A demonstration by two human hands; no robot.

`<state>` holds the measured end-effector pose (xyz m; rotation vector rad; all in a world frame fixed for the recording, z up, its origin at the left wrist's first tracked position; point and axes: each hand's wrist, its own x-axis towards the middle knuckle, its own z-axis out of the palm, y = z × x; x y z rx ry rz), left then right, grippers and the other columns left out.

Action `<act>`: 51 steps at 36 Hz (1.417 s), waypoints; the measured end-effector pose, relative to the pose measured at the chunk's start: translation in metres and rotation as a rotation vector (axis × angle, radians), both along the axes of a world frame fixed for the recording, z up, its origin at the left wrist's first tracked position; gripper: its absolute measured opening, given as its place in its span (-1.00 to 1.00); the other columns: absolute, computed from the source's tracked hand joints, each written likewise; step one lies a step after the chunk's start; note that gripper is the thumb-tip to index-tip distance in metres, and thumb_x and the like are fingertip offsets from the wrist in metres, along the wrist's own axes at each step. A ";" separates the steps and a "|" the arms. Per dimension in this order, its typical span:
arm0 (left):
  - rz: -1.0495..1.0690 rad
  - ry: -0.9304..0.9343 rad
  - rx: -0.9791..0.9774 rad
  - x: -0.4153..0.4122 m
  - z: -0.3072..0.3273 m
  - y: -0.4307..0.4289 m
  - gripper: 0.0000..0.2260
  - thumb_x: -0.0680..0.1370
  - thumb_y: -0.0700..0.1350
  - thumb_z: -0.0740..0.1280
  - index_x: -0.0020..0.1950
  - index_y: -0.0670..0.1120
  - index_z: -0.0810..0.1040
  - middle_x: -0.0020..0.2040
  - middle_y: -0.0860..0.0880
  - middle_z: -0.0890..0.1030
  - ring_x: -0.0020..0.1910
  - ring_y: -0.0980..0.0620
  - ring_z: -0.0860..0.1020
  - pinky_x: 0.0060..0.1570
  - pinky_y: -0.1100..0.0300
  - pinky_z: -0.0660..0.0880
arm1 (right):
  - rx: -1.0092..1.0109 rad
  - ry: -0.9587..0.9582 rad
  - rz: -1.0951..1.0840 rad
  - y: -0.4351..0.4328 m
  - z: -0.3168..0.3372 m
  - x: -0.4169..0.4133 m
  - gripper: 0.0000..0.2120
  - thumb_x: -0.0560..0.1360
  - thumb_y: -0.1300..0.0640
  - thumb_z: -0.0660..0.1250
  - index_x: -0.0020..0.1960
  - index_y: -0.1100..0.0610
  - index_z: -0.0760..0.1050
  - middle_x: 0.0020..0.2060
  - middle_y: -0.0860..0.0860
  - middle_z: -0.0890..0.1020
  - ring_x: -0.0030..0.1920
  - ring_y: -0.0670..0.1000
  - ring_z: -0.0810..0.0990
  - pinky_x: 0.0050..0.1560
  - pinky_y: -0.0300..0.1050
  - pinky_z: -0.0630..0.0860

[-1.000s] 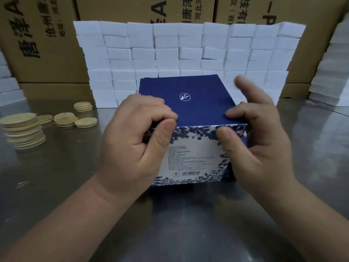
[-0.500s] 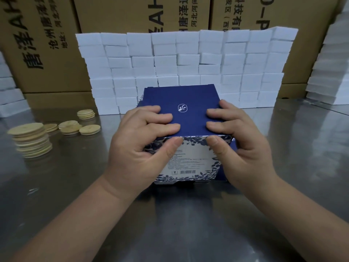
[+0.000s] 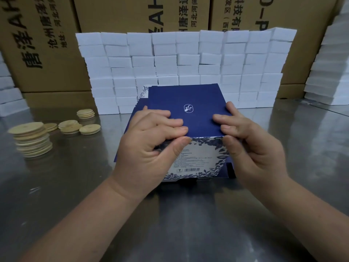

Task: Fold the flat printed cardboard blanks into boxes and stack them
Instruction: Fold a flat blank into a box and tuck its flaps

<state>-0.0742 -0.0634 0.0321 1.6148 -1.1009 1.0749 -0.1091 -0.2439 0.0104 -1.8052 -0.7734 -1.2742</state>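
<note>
Pinching the blue printed box [image 3: 190, 100] along its front top edge, we have our left hand [image 3: 151, 146] and right hand [image 3: 251, 146] each with fingers curled over the top and thumb on the front panel. The box stands mid-tabletop [image 3: 179, 214], just before us. We judge it light, hollow and easily dented, so edges and corners are the places to hold. The glossy surface is probably slippery. White blocks [image 3: 188, 59] and brown cartons [image 3: 47, 44] wall in the back.
</note>
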 end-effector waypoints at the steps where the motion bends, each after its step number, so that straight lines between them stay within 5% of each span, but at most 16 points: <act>1: -0.001 0.002 0.001 0.000 0.000 0.000 -0.85 0.43 -0.11 0.37 -0.02 -0.06 0.53 -0.10 0.05 0.55 0.00 -0.02 0.54 0.09 -0.28 0.42 | 0.001 0.001 -0.003 0.000 0.000 0.000 -0.80 0.61 0.07 0.15 0.04 0.19 0.43 0.11 0.03 0.51 0.19 0.28 0.50 0.40 0.06 0.31; 6: -0.005 0.022 0.004 -0.001 0.000 -0.001 -0.87 0.43 -0.09 0.36 -0.04 -0.03 0.52 -0.10 0.08 0.55 0.02 -0.02 0.53 0.11 -0.31 0.40 | -0.003 0.013 -0.001 -0.002 -0.002 -0.002 -0.79 0.61 0.05 0.14 0.05 0.18 0.43 0.11 0.00 0.55 0.22 0.31 0.49 0.40 0.00 0.31; 12: -0.011 0.023 0.014 0.005 -0.003 0.002 -0.89 0.50 -0.03 0.32 -0.03 0.03 0.60 -0.01 0.07 0.58 0.15 -0.02 0.49 0.19 -0.23 0.37 | -0.027 0.058 -0.045 -0.011 -0.004 -0.002 -0.71 0.63 -0.05 0.08 0.27 0.07 0.34 0.30 -0.37 0.40 0.39 -0.13 0.36 0.36 -0.26 0.28; 18: -0.126 0.059 -0.036 0.014 -0.016 0.006 -0.75 0.59 0.01 0.17 0.24 0.02 0.28 0.30 0.02 0.42 0.46 -0.06 0.25 0.40 0.11 0.20 | -0.016 0.005 -0.057 -0.013 -0.007 -0.002 -0.76 0.65 0.03 0.07 0.22 0.12 0.37 0.31 -0.32 0.42 0.39 -0.01 0.39 0.39 -0.14 0.29; 28: 0.030 -0.068 -0.104 0.020 -0.023 -0.001 -0.77 0.66 -0.08 0.03 0.07 -0.18 0.40 0.12 -0.09 0.47 0.19 -0.18 0.47 0.38 0.06 0.30 | 0.020 -0.018 -0.130 -0.006 -0.007 -0.006 -0.81 0.64 0.05 0.11 0.12 0.10 0.44 0.23 -0.33 0.50 0.34 0.00 0.45 0.35 -0.08 0.37; 32: 0.034 -0.051 -0.103 0.020 -0.022 0.001 -0.77 0.67 -0.07 0.02 0.04 -0.17 0.40 0.12 -0.04 0.47 0.26 -0.14 0.44 0.37 0.12 0.31 | 0.013 -0.017 -0.150 -0.003 -0.006 -0.007 -0.81 0.64 0.05 0.10 0.09 0.10 0.44 0.22 -0.35 0.49 0.35 -0.03 0.44 0.35 -0.12 0.37; 35: 0.008 -0.044 -0.132 0.021 -0.023 0.003 -0.77 0.67 -0.04 0.01 0.06 -0.14 0.39 0.18 0.03 0.43 0.32 -0.09 0.41 0.32 0.19 0.33 | 0.108 -0.008 -0.103 0.001 -0.005 -0.007 -0.84 0.64 0.04 0.09 0.05 -0.08 0.44 0.22 -0.28 0.52 0.32 -0.03 0.47 0.32 -0.14 0.37; 39: 0.004 -0.059 -0.176 0.027 -0.023 0.009 -0.81 0.66 0.01 0.01 0.19 -0.02 0.30 0.24 -0.01 0.39 0.33 0.05 0.40 0.27 0.24 0.31 | 0.521 0.151 -0.026 -0.001 -0.003 0.000 -0.76 0.54 0.03 0.11 0.18 -0.12 0.38 0.19 -0.21 0.52 0.31 -0.14 0.44 0.34 -0.17 0.34; 43: -0.004 -0.036 -0.135 0.029 -0.027 0.010 -0.68 0.63 0.11 0.05 0.28 -0.05 0.27 0.34 -0.12 0.30 0.39 -0.01 0.31 0.32 0.12 0.27 | 0.635 0.555 -0.063 -0.011 -0.002 0.010 -0.71 0.63 0.16 0.14 0.30 -0.11 0.35 0.26 -0.21 0.49 0.29 -0.22 0.43 0.39 -0.03 0.31; 48: 0.025 0.155 -0.121 0.022 -0.026 0.006 -0.41 0.56 0.27 0.10 0.45 -0.06 0.12 0.39 -0.14 0.29 0.39 -0.21 0.30 0.25 -0.29 0.32 | 0.628 0.708 0.112 -0.008 0.003 0.007 -0.68 0.63 0.23 0.10 0.28 -0.02 0.47 0.03 -0.14 0.66 0.04 -0.13 0.63 -0.14 -0.28 0.57; 51: 0.117 0.204 -0.164 0.021 -0.023 0.005 -0.44 0.54 0.33 0.06 0.45 0.15 0.01 0.43 0.05 0.21 0.42 0.01 0.27 0.36 0.01 0.30 | 0.504 0.649 0.093 -0.007 0.004 0.002 -0.74 0.58 0.20 0.19 0.01 -0.08 0.60 -0.12 -0.20 0.68 -0.13 -0.22 0.63 -0.25 -0.40 0.52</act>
